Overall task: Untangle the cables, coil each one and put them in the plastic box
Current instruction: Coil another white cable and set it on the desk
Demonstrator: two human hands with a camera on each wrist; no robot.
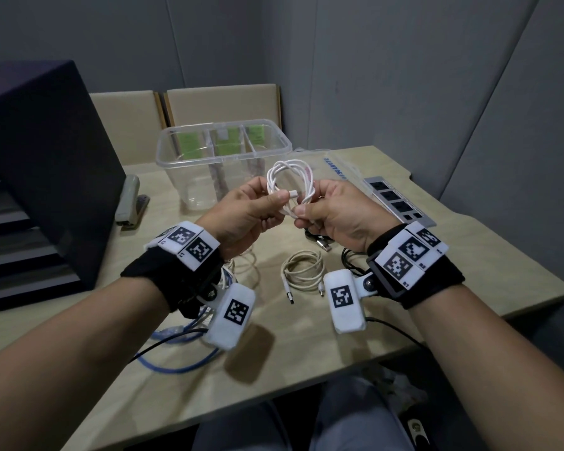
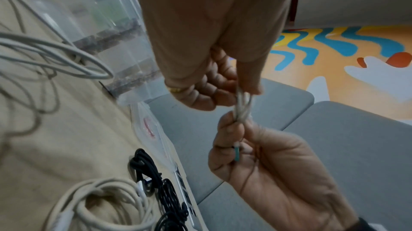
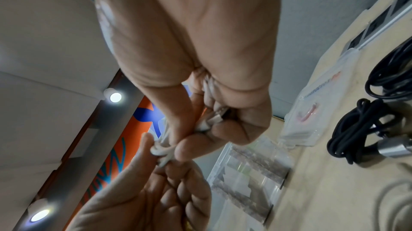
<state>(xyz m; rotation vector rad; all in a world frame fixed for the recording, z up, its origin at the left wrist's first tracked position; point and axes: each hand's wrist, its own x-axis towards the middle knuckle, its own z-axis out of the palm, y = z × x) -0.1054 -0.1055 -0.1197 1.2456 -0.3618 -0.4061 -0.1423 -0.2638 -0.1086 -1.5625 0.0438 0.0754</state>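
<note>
Pinching white cable (image 1: 290, 183): left hand (image 1: 241, 213), right hand (image 1: 336, 213), above beige table (image 1: 437, 255), grey walls.

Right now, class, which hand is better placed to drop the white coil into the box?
Left, probably: the left hand is nearer the box. Both hands grip the white coil.

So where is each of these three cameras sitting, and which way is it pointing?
Head: worn on the head, looking down at the table; both forearms and hands hold up a white cable.
Left wrist: under the left hand, looking along it towards the right hand.
Right wrist: under the right hand, looking towards the left hand.
Shared: all show the white cable and the plastic box.
</note>
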